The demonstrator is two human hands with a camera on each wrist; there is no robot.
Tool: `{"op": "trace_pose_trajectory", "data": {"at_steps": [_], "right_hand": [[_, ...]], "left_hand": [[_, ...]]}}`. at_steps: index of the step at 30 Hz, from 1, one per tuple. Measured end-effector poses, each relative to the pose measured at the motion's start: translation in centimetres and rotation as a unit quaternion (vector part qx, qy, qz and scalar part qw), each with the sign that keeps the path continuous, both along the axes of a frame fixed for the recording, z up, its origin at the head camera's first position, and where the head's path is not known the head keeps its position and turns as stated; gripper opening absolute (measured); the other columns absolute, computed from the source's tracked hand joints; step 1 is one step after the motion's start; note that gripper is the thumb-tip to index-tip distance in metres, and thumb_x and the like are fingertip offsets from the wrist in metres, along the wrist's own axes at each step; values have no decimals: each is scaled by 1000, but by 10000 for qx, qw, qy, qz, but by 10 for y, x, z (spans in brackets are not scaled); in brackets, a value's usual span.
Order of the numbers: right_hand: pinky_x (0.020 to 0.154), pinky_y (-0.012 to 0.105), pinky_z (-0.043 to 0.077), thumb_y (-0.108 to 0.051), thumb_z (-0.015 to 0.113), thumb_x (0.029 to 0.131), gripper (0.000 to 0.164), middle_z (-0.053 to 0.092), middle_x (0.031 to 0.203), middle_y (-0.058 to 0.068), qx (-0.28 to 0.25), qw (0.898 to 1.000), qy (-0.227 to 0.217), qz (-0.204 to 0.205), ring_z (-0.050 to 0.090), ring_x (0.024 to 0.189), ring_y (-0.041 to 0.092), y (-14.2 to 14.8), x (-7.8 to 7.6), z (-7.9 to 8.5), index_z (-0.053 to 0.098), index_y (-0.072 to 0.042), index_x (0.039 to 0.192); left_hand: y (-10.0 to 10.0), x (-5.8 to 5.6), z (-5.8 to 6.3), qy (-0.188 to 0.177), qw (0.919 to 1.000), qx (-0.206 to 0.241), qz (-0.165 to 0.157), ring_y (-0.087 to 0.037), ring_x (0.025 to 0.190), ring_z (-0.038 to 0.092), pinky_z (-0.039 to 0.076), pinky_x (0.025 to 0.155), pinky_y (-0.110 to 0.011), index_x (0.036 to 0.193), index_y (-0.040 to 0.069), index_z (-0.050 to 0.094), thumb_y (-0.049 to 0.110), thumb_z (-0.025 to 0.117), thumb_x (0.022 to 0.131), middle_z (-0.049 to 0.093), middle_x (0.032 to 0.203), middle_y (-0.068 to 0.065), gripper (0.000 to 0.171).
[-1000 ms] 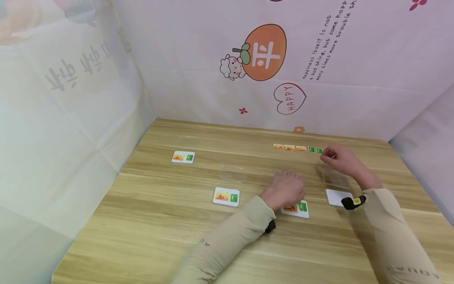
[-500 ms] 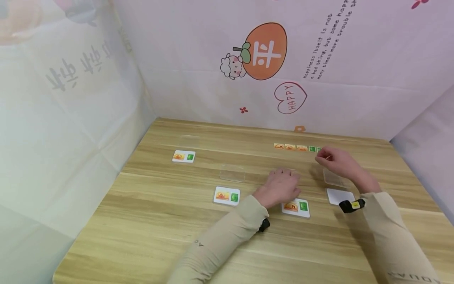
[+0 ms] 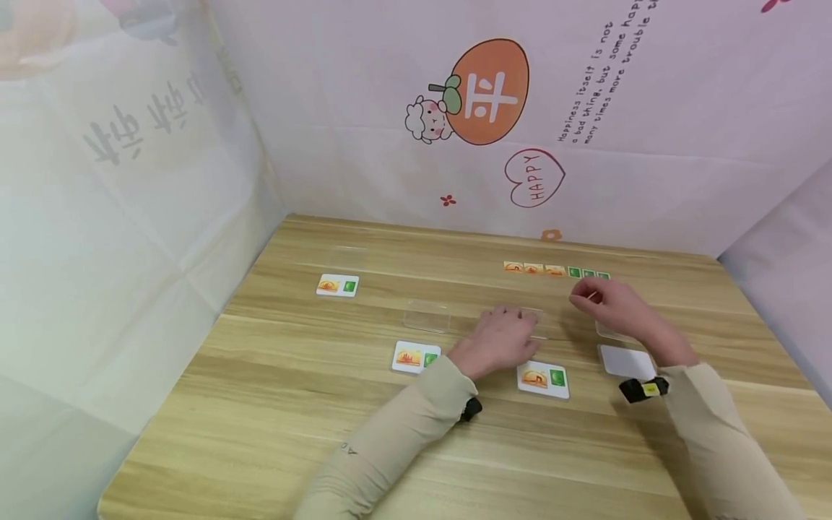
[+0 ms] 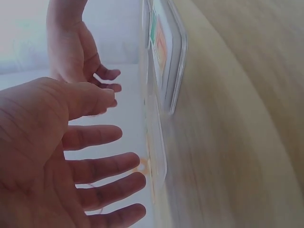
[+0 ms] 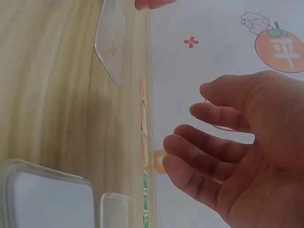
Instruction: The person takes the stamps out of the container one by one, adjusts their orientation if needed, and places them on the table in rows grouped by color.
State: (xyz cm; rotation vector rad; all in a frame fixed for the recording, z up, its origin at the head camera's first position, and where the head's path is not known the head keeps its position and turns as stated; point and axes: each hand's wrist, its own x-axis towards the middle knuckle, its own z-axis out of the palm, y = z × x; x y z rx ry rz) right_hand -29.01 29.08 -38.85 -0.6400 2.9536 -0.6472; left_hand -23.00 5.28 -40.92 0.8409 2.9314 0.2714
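My left hand (image 3: 497, 341) hovers over the table with its fingers spread, near a clear plastic cover (image 3: 539, 326). No object shows in its grasp in the left wrist view. Just below it lies a white-edged card (image 3: 543, 380) bearing an orange picture and a green square. My right hand (image 3: 614, 307) hangs with loosely bent fingers above another clear cover (image 3: 611, 331); in the right wrist view the palm (image 5: 270, 152) holds nothing. A blank white card (image 3: 626, 362) rests below that hand. Beyond it runs a row of small orange pieces (image 3: 534, 269) and green pieces (image 3: 588, 274).
Two more picture cards, one at left (image 3: 337, 285) and one in the middle (image 3: 409, 357), partly behind my left sleeve, lie on the wooden table (image 3: 260, 404). Clear covers (image 3: 426, 316) sit behind them. A printed cloth (image 3: 364, 166) walls the back.
My left hand has drifted left, uncovering the picture card beneath it. My right hand has moved slightly left and towards me, so the last green piece now shows.
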Motion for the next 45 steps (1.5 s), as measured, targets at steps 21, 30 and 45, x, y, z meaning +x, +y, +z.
{"op": "trace_pose_trajectory", "data": {"at_steps": [21, 30, 45], "right_hand": [[68, 28, 48, -25, 59, 99, 18, 67, 96, 5, 47, 9996, -194, 200, 58, 84, 17, -17, 23, -9, 66, -9, 104], [68, 25, 49, -20, 62, 97, 13, 67, 92, 1, 34, 9988, -102, 487, 58, 81, 14, -21, 30, -12, 68, -9, 101], [65, 24, 47, -24, 64, 96, 8, 65, 87, -6, 109, 9972, -128, 726, 56, 77, 8, -29, 42, -21, 67, -17, 98]], "left_hand": [[-21, 7, -2, 201, 9994, -96, -273, -21, 116, 52, 47, 97, -42, 123, 22, 58, 39, 48, 101, 58, 125, -1, 29], [-25, 8, -6, 190, 9992, -212, -267, -23, 121, 52, 47, 99, -43, 131, 23, 57, 38, 47, 101, 56, 132, -2, 35], [-34, 17, -9, 631, 9943, -624, -590, -15, 95, 55, 49, 78, -31, 121, 20, 60, 41, 48, 101, 63, 112, 1, 32]]}}
